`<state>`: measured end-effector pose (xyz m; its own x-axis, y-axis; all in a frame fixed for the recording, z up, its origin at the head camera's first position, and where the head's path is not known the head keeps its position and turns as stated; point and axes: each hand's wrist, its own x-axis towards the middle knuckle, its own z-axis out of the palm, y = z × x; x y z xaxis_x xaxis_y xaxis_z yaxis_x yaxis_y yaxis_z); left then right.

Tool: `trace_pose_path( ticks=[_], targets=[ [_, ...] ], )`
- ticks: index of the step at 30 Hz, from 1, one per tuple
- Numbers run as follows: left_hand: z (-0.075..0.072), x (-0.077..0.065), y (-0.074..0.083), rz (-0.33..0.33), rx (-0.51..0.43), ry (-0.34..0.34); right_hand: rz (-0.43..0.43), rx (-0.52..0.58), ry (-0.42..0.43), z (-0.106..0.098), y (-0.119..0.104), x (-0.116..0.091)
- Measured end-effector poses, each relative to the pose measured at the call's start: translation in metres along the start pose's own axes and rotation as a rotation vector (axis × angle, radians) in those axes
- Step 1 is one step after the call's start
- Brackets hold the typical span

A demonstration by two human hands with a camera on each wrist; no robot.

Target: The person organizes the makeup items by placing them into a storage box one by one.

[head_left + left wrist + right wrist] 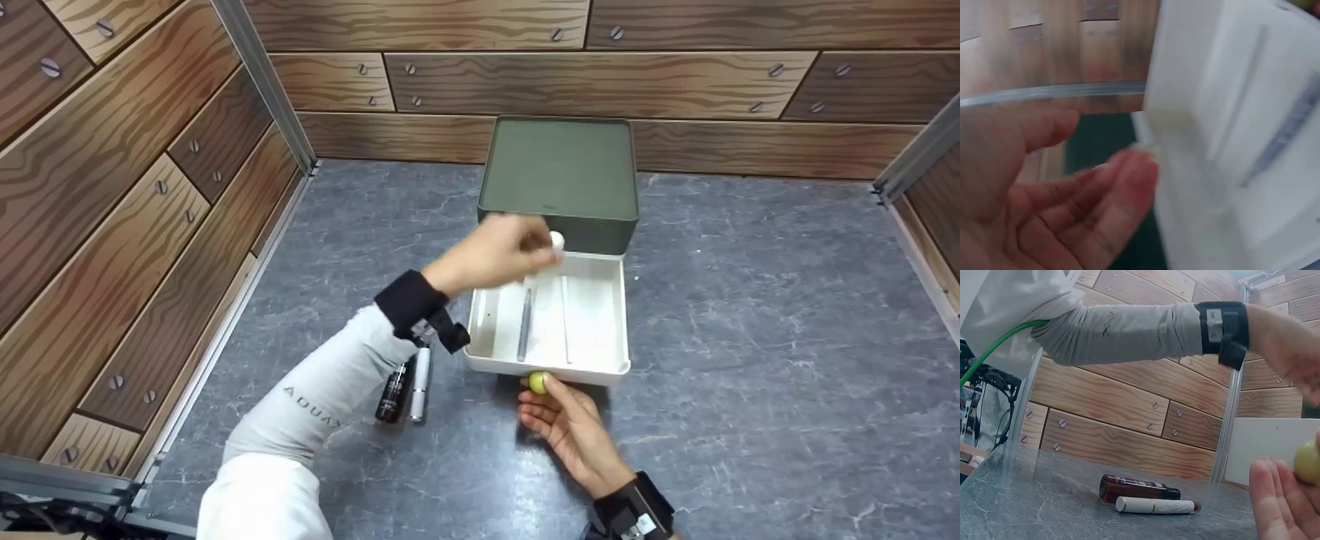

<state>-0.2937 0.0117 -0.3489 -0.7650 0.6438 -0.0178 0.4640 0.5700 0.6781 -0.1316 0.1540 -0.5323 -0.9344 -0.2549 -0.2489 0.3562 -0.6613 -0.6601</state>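
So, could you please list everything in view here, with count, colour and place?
storage box: one, dark green, at the back of the table.
drawer: one, white, pulled out of the box front.
knob: one, yellow-green, on the drawer front.
slim tool: one, grey, lying inside the drawer.
small bottle: one, dark brown, on the table left of the drawer.
tube: one, white, beside the bottle.
table: one, grey marbled.
left hand: over the drawer's back, with a small white item at its fingertips, blurred.
right hand: fingertips pinch the knob.
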Motion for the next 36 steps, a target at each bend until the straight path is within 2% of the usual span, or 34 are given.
trace_pose_path(
  ticks=[2, 5, 7, 8, 9, 10, 12, 18, 20, 22, 25, 29, 32, 36],
  targets=[
    [-0.012, 0.001, 0.002, 0.067, -0.030, 0.117, 0.000, 0.003, -0.004, 0.000, 0.000, 0.000],
    [-0.027, 0.006, 0.002, 0.106, 0.077, 0.370, -0.002, 0.007, -0.008, 0.000, 0.000, 0.000],
    [-0.036, 0.010, -0.002, 0.073, 0.179, 0.518, -0.006, 0.005, -0.009, 0.000, 0.000, 0.000],
    [-0.040, 0.013, -0.005, 0.039, 0.220, 0.566, -0.008, 0.007, -0.010, 0.000, 0.000, 0.000],
    [-0.043, 0.016, -0.009, -0.003, 0.242, 0.586, -0.009, 0.008, -0.009, 0.000, 0.000, 0.000],
    [-0.046, 0.020, -0.013, -0.044, 0.236, 0.580, -0.011, 0.007, -0.010, 0.000, 0.000, 0.000],
    [-0.051, 0.026, -0.022, -0.139, 0.159, 0.510, -0.013, 0.007, -0.008, 0.000, 0.000, 0.001],
    [-0.061, 0.043, -0.046, -0.418, -0.330, 0.164, -0.014, -0.007, -0.008, 0.000, 0.000, 0.000],
    [-0.063, 0.049, -0.052, -0.499, -0.456, 0.071, -0.015, -0.014, -0.007, 0.000, 0.000, 0.000],
    [-0.064, 0.055, -0.056, -0.560, -0.536, 0.002, -0.017, -0.021, -0.006, 0.000, 0.000, 0.000],
    [-0.062, 0.062, -0.062, -0.593, -0.611, -0.060, -0.018, -0.025, -0.001, 0.000, 0.000, 0.000],
    [-0.059, 0.068, -0.070, -0.563, -0.700, -0.113, 0.005, -0.003, -0.003, 0.002, -0.002, -0.002],
    [-0.056, 0.069, -0.075, -0.521, -0.763, -0.128, 0.045, 0.030, 0.002, 0.004, -0.005, -0.003],
    [-0.053, 0.069, -0.078, -0.481, -0.813, -0.115, 0.089, 0.051, 0.029, 0.008, -0.012, -0.004]
  ],
)
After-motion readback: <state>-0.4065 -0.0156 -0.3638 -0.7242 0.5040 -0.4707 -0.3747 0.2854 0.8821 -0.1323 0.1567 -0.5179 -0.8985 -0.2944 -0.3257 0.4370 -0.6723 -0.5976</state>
